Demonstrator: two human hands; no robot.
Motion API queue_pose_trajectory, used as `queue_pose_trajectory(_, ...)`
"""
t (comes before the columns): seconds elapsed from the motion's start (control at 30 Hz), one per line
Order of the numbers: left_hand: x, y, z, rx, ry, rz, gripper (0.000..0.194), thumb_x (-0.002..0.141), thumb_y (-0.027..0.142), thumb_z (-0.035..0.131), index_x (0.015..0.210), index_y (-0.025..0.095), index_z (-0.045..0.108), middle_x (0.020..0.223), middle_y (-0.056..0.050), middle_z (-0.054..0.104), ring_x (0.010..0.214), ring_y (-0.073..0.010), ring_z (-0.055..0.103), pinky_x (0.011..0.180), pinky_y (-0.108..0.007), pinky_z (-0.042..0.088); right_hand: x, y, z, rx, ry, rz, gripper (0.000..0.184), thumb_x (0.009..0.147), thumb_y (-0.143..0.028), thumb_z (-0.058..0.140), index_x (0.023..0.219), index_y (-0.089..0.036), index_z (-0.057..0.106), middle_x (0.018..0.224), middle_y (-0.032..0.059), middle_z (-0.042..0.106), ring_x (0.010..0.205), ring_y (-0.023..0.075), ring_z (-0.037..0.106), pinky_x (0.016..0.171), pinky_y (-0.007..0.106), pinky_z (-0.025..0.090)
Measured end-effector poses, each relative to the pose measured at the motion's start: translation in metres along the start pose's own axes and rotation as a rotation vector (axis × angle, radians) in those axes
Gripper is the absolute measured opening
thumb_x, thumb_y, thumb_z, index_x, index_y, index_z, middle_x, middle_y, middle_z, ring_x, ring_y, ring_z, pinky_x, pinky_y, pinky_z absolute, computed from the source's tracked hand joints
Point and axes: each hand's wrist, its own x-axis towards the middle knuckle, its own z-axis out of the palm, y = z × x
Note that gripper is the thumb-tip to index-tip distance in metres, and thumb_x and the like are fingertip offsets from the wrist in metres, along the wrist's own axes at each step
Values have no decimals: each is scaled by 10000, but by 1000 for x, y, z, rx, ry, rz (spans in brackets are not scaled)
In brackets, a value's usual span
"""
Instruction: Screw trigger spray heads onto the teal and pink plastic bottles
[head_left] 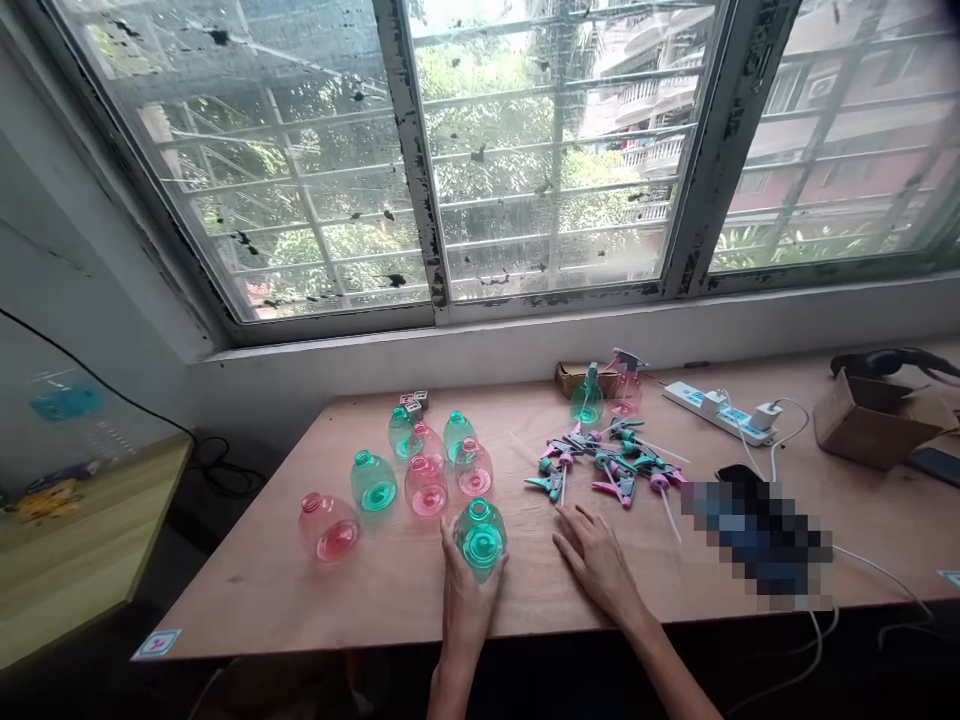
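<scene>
Green bottle point(481, 540) in the left hand point(466, 595); right hand point(598, 565) by the spray heads point(619, 488)

The bottle sits mouth up, a little in from the middle of the front edge of the desk point(300, 610); whether its base touches is hard to tell; the round, smooth wall could slip if the grip loosens, and a roll toward that edge might drop it. Farther in, the heads lie heaped, their tubes point(670, 515) crossing; lifting one could drag others along. Toward the desk's left edge stand the other bottles point(428, 490), most close together; a sideways bump might topple several.

Both forearms come in over the front edge; the left hand wraps the bottle from the near side, thumb and fingers on opposite flanks; the right lies palm down, fingers loosely spread, gripping nothing, tips just short of the nearest heads; beyond, near the back edge, stand two fitted bottles point(587, 405).
</scene>
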Motion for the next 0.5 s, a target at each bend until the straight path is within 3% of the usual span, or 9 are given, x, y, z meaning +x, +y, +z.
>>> queue_pose_trajectory(0.17,3,0,1,11,-39,0,956,880,454,613,1551,127,16,1583,-258,274,1471,-360,301,1170,-545,312,-7,-13,-13,142,-53,-37,274,1003,-360,469,1171,-262,662,1137,66,725,1066,246,658,948,380,525)
queue_pose_trajectory(0.27,4,-4,3,18,-34,-4,898,868,476,616,1535,136,121,1547,-256,343,1455,-376,328,1155,-566,326,-11,-18,-14,190,-85,-48,287,1001,-379,476,1212,-274,640,997,40,750,896,218,703,821,326,567)
queue_pose_trajectory(0.37,4,-10,5,19,-29,0,845,846,484,631,1501,139,222,1488,-260,426,1397,-396,415,1119,-577,371,-9,-13,-8,247,4,118,393,996,-432,451,1314,-226,554,954,63,745,728,220,705,678,330,578)
queue_pose_trajectory(0.5,6,-17,4,1,-36,25,785,821,417,661,1460,146,293,1432,-251,490,1306,-390,515,1079,-563,418,10,3,1,271,128,366,568,952,-531,454,1416,-203,435,1220,139,694,809,248,734,709,352,594)
